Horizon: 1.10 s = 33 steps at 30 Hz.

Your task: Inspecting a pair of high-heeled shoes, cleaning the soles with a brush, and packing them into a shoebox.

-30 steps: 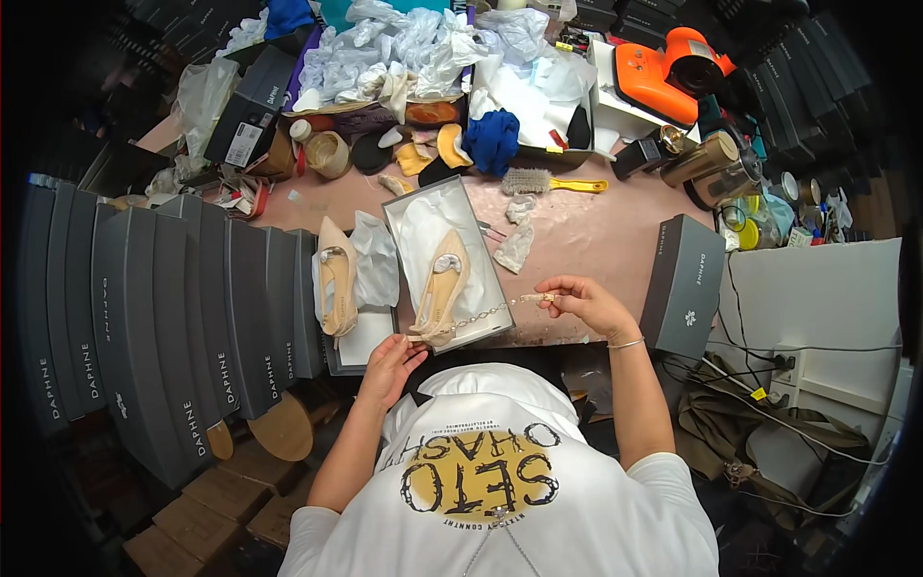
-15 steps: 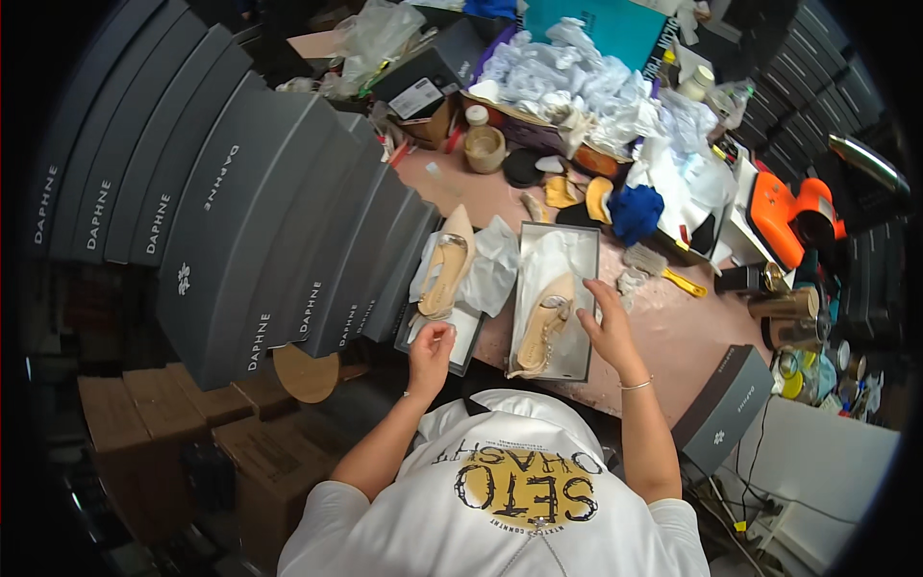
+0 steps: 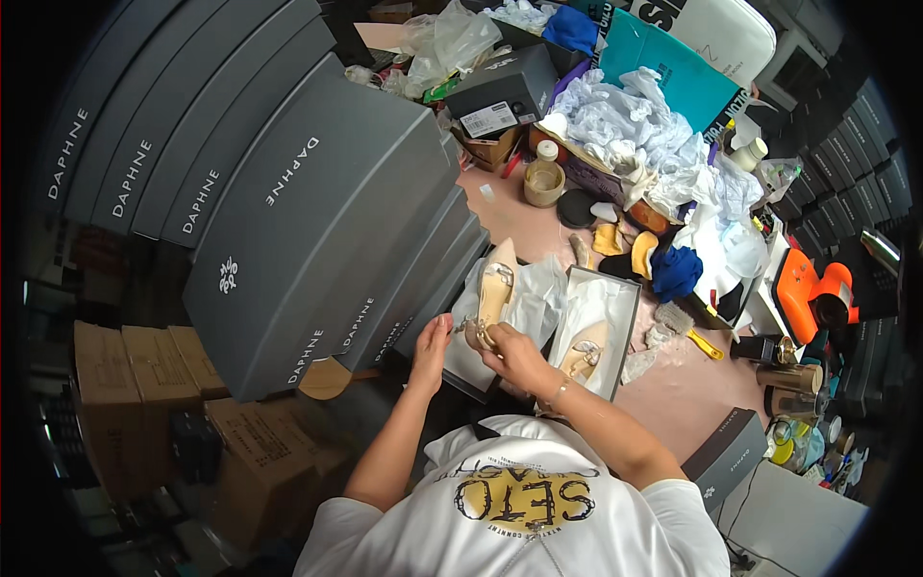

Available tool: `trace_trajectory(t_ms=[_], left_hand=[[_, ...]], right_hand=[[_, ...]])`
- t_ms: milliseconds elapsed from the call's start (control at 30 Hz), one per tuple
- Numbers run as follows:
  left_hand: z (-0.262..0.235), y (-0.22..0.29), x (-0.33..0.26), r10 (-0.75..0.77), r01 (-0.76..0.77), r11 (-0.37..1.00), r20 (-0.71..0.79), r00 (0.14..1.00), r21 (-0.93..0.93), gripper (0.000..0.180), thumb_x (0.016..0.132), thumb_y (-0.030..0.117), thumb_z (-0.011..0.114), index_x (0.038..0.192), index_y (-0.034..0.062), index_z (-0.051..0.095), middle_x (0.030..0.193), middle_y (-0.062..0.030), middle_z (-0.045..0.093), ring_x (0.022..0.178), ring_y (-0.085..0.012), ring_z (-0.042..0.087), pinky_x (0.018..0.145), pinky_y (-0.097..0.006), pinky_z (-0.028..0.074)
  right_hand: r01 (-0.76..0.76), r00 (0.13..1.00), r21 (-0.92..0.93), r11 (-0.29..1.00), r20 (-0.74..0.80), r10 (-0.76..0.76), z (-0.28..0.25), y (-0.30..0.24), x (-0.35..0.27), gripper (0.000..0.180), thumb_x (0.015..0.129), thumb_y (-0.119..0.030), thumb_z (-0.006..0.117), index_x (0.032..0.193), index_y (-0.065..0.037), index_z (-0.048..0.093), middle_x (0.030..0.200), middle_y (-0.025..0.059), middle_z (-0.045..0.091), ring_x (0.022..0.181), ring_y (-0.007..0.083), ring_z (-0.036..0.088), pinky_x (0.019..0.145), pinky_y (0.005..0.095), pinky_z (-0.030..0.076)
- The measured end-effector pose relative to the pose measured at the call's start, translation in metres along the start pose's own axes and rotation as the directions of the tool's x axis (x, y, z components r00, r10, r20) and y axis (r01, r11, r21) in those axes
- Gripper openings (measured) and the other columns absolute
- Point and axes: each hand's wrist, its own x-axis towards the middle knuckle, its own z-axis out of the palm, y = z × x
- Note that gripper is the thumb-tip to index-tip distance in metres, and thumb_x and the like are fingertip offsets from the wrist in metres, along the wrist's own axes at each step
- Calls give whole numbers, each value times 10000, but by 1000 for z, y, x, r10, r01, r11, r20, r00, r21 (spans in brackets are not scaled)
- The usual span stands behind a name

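A beige pointed shoe [image 3: 496, 288] with a jewelled strap lies toe away on white tissue paper [image 3: 535, 296] in an open grey shoebox. My right hand [image 3: 517, 360] reaches across and grips the shoe near its heel, fingers bent around the strap end. Just left of that heel, my left hand [image 3: 431, 352] is raised with its fingers stretched upward; whether it touches the strap I cannot tell. The matching shoe [image 3: 585, 352] rests in a second tissue-lined shoebox [image 3: 629, 332] to the right, partly hidden behind my right wrist and forearm.
Large stacks of dark grey shoeboxes [image 3: 317, 202] crowd the left side. Crumpled tissue [image 3: 630, 115], a jar [image 3: 544, 183] and a blue cloth [image 3: 677, 272] cover the far table. A yellow-handled brush [image 3: 704, 344] lies right, with a grey lid [image 3: 726, 457] at the near right edge.
My right hand has left the right-hand box and crossed left onto the other shoe's heel. My left hand's fingers have straightened upward. The view has shifted, so the table sits further right.
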Motion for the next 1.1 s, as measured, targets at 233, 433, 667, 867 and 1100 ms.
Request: trace_trajectory(t_ms=[233, 433, 667, 867, 1100], left_hand=[[63, 37, -7, -275, 514, 789, 555, 785, -335, 754, 880, 698, 301, 1247, 68, 493, 1039, -133, 625, 858, -252, 642, 717, -380, 553], [113, 26, -50, -272, 511, 786, 546, 792, -349, 718, 903, 668, 300, 1280, 76, 452, 1182, -104, 552, 1024, -224, 570, 853, -365, 497], [134, 21, -67, -259, 428, 805, 406, 876, -411, 671, 931, 594, 361, 1373, 88, 347, 1324, -98, 450, 1189, -235, 465, 1005, -362, 390], [105, 16, -4, -291, 415, 779, 316, 903, -469, 646, 882, 658, 380, 1176, 97, 507, 969, -91, 576, 816, -236, 611, 695, -371, 545], [88, 11, 33, -322, 417, 838, 299, 898, -352, 723, 867, 688, 345, 1223, 78, 497, 1004, -113, 579, 857, -301, 628, 622, -387, 559]], right_hand=[[193, 934, 135, 972, 277, -224, -70, -84, -66, 292, 815, -231, 661, 956, -6, 540, 857, 162, 548, 794, 330, 593, 682, 372, 485], [-55, 950, -173, 983, -312, -1, -85, -45, -51, 230, 806, -203, 647, 949, -29, 601, 827, 140, 584, 677, 320, 613, 608, 385, 494], [-43, 910, -320, 946, -403, -95, -68, -14, -38, 126, 751, -160, 639, 802, -61, 581, 731, 93, 545, 633, 298, 578, 604, 383, 471], [83, 849, -83, 993, -517, -114, -117, -5, -26, 113, 755, -94, 636, 730, -19, 555, 905, 112, 590, 820, 261, 577, 773, 368, 451], [-321, 763, -581, 748, -626, -159, -318, 89, 78, 90, 749, -84, 596, 761, -3, 559, 773, 144, 587, 701, 305, 571, 650, 422, 455]])
